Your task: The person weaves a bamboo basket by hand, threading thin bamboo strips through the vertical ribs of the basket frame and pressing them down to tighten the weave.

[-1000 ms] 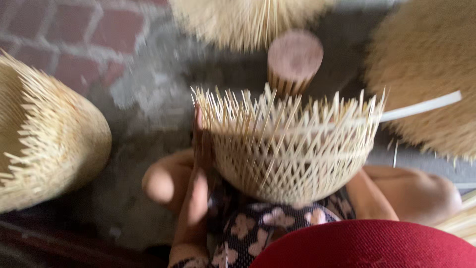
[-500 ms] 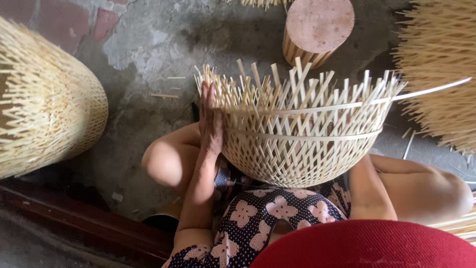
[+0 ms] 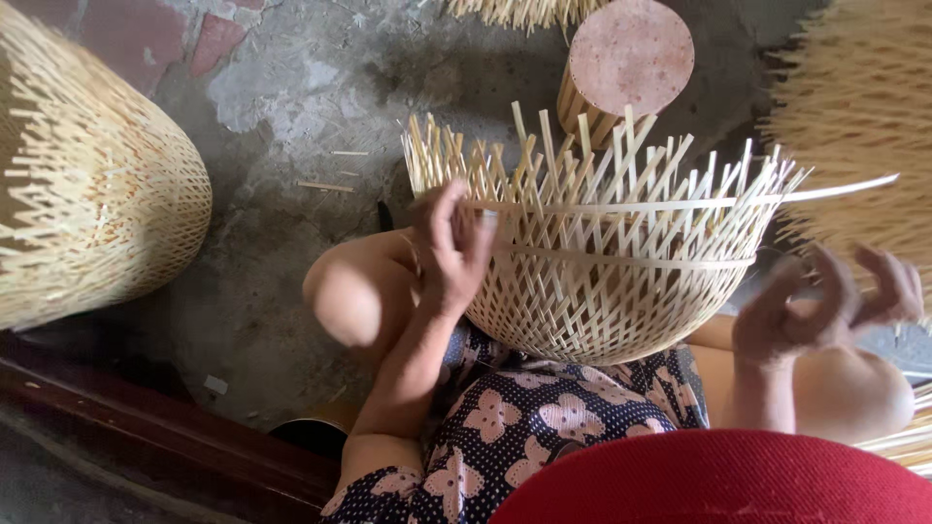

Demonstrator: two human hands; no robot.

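Since half a second ago, the right hand (image 3: 825, 306) has come into view at the right of the half-woven basket (image 3: 602, 262), lifted clear of it with fingers loosely curled and apart, holding nothing that can be made out. The left hand (image 3: 451, 247) has stayed pressed against the basket's left side, fingers spread over the weave just below the upper band; no closed grip is shown. By this the basket is judged to be steadied by one hand only. The basket rests on the lap, upright strips pointing far. A long strip (image 3: 840, 189) juts out rightward from the rim. A round stool (image 3: 629, 58) stands just beyond, and a finished basket (image 3: 87, 184) lies at the far left.
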